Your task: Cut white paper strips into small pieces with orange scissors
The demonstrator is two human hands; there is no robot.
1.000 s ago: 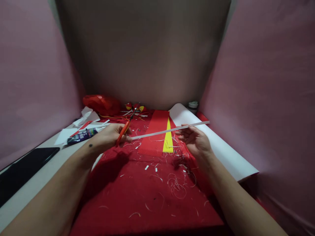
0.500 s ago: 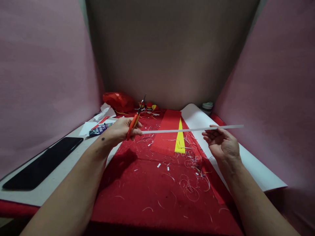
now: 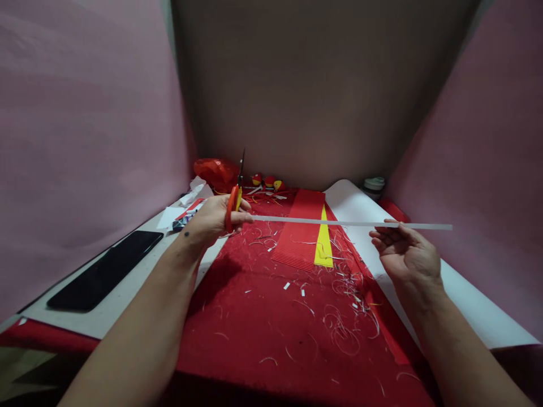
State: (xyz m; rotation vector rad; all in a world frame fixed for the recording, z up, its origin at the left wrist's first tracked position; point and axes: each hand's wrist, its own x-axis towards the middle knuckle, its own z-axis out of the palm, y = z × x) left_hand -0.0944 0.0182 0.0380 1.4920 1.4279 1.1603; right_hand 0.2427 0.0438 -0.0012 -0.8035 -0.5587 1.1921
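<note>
A long white paper strip (image 3: 292, 220) stretches nearly level between my two hands above the table. My left hand (image 3: 218, 216) pinches its left end and also holds scissors (image 3: 232, 208) with orange and yellow handles, the dark blades pointing up and away. Toward the strip's other end, the thumb and fingers of my right hand (image 3: 407, 255) are closed on it, with a short length sticking out to the right. Below and beyond the strip lie a red corrugated paper sheet (image 3: 297, 243) and a yellow corrugated piece (image 3: 323, 249) partly under it.
A black phone-like slab (image 3: 106, 271) rests on a pale board at left, near a glue tube (image 3: 180, 225). Thin curled scraps (image 3: 341, 333) litter the red cloth (image 3: 250, 322). Large white paper (image 3: 470, 302) lies at right; a lidded container (image 3: 374, 185) and red bag (image 3: 216, 172) stand behind.
The whole scene has shifted right as the view turned. The strip's left end has risen and its right end dropped slightly. The scissors now point more upright. Both hands keep their hold.
</note>
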